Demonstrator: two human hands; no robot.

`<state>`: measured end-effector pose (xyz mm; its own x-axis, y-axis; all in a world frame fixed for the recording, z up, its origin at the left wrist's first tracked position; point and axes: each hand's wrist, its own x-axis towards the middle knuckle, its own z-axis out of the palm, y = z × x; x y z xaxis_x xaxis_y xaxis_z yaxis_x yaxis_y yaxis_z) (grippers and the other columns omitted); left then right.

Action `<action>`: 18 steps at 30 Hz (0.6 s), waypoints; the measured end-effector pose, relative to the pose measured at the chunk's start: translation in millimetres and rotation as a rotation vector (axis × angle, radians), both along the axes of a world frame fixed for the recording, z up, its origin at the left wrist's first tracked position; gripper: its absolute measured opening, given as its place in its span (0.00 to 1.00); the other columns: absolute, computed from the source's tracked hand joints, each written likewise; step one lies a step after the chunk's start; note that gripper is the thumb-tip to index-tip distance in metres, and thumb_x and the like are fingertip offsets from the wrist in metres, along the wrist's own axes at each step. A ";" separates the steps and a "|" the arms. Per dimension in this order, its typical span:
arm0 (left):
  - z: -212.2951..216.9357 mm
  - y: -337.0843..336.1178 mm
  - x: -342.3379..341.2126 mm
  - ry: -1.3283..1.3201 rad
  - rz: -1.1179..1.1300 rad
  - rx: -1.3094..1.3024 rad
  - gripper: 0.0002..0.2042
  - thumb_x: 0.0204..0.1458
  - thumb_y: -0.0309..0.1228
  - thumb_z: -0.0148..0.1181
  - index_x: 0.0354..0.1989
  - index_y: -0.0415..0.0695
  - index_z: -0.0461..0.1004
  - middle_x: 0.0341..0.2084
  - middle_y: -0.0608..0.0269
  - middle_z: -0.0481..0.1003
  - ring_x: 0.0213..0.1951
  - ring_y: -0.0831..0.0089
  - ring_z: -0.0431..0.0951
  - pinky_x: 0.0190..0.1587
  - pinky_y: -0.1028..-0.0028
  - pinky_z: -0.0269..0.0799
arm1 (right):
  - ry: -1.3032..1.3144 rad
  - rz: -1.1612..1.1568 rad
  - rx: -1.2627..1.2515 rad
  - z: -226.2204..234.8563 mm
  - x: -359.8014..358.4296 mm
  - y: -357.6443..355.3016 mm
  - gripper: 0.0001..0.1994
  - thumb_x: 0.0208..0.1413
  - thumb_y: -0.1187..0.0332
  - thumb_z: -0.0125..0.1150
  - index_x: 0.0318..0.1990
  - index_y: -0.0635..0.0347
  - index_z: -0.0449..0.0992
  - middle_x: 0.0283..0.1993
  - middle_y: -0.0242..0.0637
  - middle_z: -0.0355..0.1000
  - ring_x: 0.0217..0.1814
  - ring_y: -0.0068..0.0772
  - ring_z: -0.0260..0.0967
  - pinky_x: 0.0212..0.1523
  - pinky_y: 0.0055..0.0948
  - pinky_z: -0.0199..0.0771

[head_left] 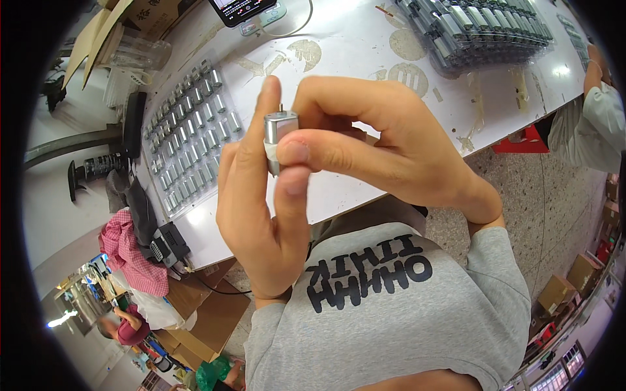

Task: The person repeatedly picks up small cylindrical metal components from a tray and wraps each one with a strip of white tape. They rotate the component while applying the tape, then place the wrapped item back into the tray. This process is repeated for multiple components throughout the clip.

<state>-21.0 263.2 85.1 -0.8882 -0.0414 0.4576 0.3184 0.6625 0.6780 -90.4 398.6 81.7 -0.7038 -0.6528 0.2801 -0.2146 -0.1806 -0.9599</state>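
Observation:
A small silver electric motor [281, 124] stands upright between my hands above the table's near edge, its thin shaft pointing up. A white band [271, 153] shows around its lower part. My left hand [261, 215] grips the motor low down between thumb and index finger, with the fingertip reaching up past it. From the right, my right hand [385, 140] closes on the motor, its thumb lying across the front of the can and the band. The right fingers curl behind, so their tips are partly hidden.
On the white table [352, 42], a clear tray of several silver motors [195, 130] lies at left. Stacked trays of motors [482, 32] stand far right. A phone [241, 10] and cable lie at the back, a cardboard box [150, 19] far left. Another person's arm [593, 72] shows at right.

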 end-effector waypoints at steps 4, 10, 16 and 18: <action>4.6 6.7 2.7 -0.071 0.007 0.169 0.19 0.57 0.35 0.37 0.49 0.30 0.61 0.35 0.55 0.71 0.24 0.81 0.67 0.26 0.84 0.63 | -0.163 0.057 -0.124 -2.9 2.9 -1.4 0.09 0.52 0.68 0.53 0.23 0.63 0.68 0.22 0.30 0.63 0.25 0.15 0.59 0.24 0.15 0.57; 4.3 3.7 2.5 -0.044 -0.051 0.300 0.20 0.56 0.39 0.40 0.45 0.31 0.62 0.35 0.56 0.69 0.21 0.84 0.65 0.23 0.87 0.61 | -0.253 0.119 -0.071 0.2 1.8 7.5 0.11 0.55 0.65 0.49 0.27 0.64 0.70 0.22 0.29 0.64 0.26 0.16 0.59 0.26 0.18 0.59; -6.0 4.1 -0.1 -0.025 -0.036 0.383 0.24 0.54 0.45 0.43 0.45 0.31 0.62 0.28 0.59 0.68 0.16 0.87 0.60 0.19 0.88 0.55 | -0.378 0.206 0.173 14.8 -1.1 18.2 0.11 0.55 0.65 0.48 0.30 0.65 0.69 0.22 0.28 0.63 0.26 0.15 0.59 0.27 0.17 0.60; -10.8 -0.7 0.9 -0.012 -0.035 0.385 0.25 0.54 0.46 0.43 0.45 0.31 0.62 0.24 0.62 0.67 0.15 0.88 0.57 0.18 0.89 0.52 | -0.361 0.137 0.179 19.9 -1.1 20.4 0.09 0.54 0.67 0.50 0.30 0.65 0.69 0.23 0.29 0.64 0.26 0.16 0.59 0.28 0.16 0.61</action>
